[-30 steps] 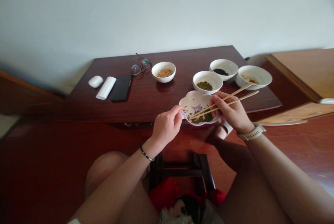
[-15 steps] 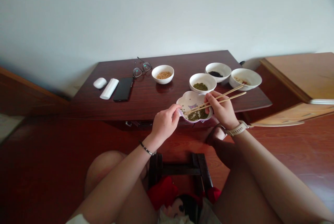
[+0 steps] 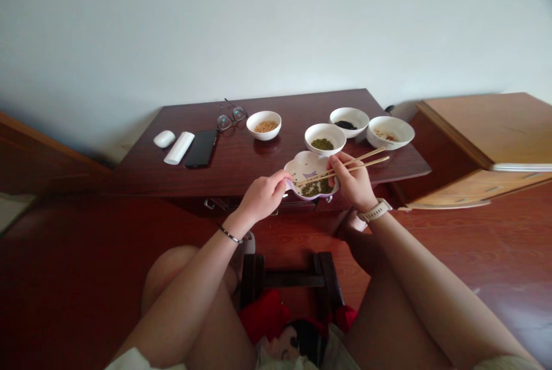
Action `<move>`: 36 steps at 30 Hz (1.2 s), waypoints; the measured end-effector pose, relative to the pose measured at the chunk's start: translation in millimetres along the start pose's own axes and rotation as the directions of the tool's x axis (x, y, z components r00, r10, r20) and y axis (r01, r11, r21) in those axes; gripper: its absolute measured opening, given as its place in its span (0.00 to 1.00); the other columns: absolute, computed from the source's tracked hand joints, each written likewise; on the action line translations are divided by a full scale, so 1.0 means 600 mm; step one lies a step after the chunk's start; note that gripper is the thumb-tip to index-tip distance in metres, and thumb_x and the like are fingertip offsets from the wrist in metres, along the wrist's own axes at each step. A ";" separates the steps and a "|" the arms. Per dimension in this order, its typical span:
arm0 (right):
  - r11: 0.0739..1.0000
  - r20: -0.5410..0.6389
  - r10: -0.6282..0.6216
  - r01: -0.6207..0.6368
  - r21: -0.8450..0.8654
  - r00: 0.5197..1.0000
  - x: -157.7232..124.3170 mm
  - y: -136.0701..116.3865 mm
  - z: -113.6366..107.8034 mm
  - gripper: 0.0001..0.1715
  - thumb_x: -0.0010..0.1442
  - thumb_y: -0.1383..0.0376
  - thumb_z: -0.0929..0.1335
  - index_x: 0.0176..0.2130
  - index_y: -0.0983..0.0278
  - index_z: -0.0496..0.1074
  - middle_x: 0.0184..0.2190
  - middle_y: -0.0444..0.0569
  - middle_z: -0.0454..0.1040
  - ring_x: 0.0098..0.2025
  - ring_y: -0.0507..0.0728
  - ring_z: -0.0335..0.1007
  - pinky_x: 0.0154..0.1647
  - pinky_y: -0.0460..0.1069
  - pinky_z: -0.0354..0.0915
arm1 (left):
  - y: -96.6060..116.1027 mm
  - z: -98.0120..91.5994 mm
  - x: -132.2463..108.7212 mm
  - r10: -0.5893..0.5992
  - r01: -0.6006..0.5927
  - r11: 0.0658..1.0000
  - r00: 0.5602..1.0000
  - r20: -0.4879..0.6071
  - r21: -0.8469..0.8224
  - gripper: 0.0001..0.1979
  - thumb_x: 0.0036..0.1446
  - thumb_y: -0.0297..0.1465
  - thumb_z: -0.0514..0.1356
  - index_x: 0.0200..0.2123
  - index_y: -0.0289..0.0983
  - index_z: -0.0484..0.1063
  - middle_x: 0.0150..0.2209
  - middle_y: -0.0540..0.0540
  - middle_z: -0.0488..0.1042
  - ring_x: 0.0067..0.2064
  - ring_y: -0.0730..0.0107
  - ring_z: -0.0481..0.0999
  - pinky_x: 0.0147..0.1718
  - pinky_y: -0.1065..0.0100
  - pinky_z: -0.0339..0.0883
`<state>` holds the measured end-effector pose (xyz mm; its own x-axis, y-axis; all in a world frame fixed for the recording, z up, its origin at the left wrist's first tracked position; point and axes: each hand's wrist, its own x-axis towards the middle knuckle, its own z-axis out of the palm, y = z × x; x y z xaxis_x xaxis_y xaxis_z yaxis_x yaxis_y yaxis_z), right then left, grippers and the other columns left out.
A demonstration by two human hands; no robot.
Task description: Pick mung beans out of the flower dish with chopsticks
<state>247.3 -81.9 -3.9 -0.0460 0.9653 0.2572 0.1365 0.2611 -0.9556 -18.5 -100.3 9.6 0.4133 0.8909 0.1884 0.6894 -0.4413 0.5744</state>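
Observation:
A flower-shaped white dish (image 3: 302,164) with green beans in it sits at the front edge of a dark wooden table (image 3: 259,163). My left hand (image 3: 261,196) pinches the dish's left rim. My right hand (image 3: 352,181) is closed round a pair of wooden chopsticks (image 3: 345,166), whose tips reach down into the beans in the dish. Just behind the dish stands a white bowl of green beans (image 3: 325,138).
Further back stand a bowl of yellow grains (image 3: 264,125), a bowl of black beans (image 3: 349,118) and a bowl of pale pieces (image 3: 389,132). Glasses (image 3: 230,117), a black phone (image 3: 201,148), a white case (image 3: 179,147) and a white mouse (image 3: 164,138) lie at the left. A wooden cabinet (image 3: 495,134) stands right.
The view has shifted, so table and hands sit further left and higher in the picture. Both hands keep their hold; the chopstick tips stay in the dish's beans.

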 end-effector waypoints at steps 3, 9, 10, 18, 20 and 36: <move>1.000 -0.001 0.009 -0.009 0.012 1.000 0.000 -0.003 0.002 0.26 0.73 0.43 0.69 0.33 0.60 0.73 0.18 0.43 0.71 0.20 0.54 0.64 0.23 0.50 0.57 | -0.006 -0.005 0.004 0.020 -0.018 0.999 0.999 0.039 -0.038 0.16 0.77 0.34 0.51 0.51 0.41 0.80 0.44 0.47 0.86 0.42 0.63 0.85 0.44 0.67 0.71; 0.997 -0.067 0.016 -0.011 0.074 0.998 -0.002 0.001 0.013 0.31 0.74 0.39 0.65 0.32 0.58 0.73 0.18 0.44 0.70 0.20 0.55 0.62 0.23 0.51 0.56 | -0.019 0.003 0.005 0.074 -0.074 0.993 0.997 -0.012 -0.093 0.17 0.75 0.33 0.51 0.50 0.39 0.80 0.46 0.46 0.86 0.42 0.62 0.85 0.46 0.66 0.71; 0.995 -0.087 0.017 -0.008 0.100 0.996 -0.003 0.003 0.017 0.32 0.74 0.38 0.64 0.32 0.58 0.72 0.18 0.44 0.69 0.20 0.55 0.61 0.23 0.51 0.55 | -0.021 0.005 0.004 0.074 -0.077 0.991 0.997 -0.028 -0.106 0.17 0.75 0.34 0.52 0.50 0.39 0.81 0.46 0.45 0.86 0.43 0.62 0.85 0.46 0.66 0.71; 0.992 -0.212 0.000 0.027 0.123 0.977 -0.006 0.021 0.040 0.33 0.73 0.38 0.64 0.30 0.59 0.72 0.19 0.43 0.66 0.20 0.54 0.59 0.23 0.51 0.52 | -0.031 0.008 0.005 0.065 -0.079 0.963 0.996 -0.060 -0.259 0.18 0.72 0.34 0.53 0.49 0.37 0.83 0.46 0.44 0.86 0.42 0.62 0.84 0.45 0.65 0.72; 0.991 -0.223 -0.006 0.037 0.132 0.975 -0.007 0.024 0.042 0.33 0.73 0.38 0.64 0.30 0.59 0.71 0.19 0.43 0.66 0.20 0.53 0.58 0.23 0.50 0.52 | -0.033 0.005 0.006 0.074 -0.081 0.956 0.997 -0.036 -0.282 0.18 0.72 0.34 0.53 0.49 0.37 0.83 0.47 0.45 0.86 0.42 0.62 0.83 0.46 0.65 0.72; 0.996 -0.293 -0.067 0.081 0.037 0.954 -0.011 0.034 0.048 0.31 0.74 0.39 0.64 0.30 0.58 0.71 0.18 0.43 0.66 0.20 0.55 0.59 0.23 0.51 0.55 | -0.030 0.011 0.008 0.052 -0.058 0.970 0.998 -0.031 -0.235 0.17 0.70 0.33 0.54 0.48 0.39 0.84 0.32 0.49 0.82 0.30 0.67 0.75 0.34 0.68 0.63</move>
<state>221.9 -83.1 -29.2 0.2369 0.9059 0.3511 0.0960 0.3378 -0.9363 -24.7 -88.7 -5.1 0.4304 0.8695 0.2424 0.5050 -0.4545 0.7337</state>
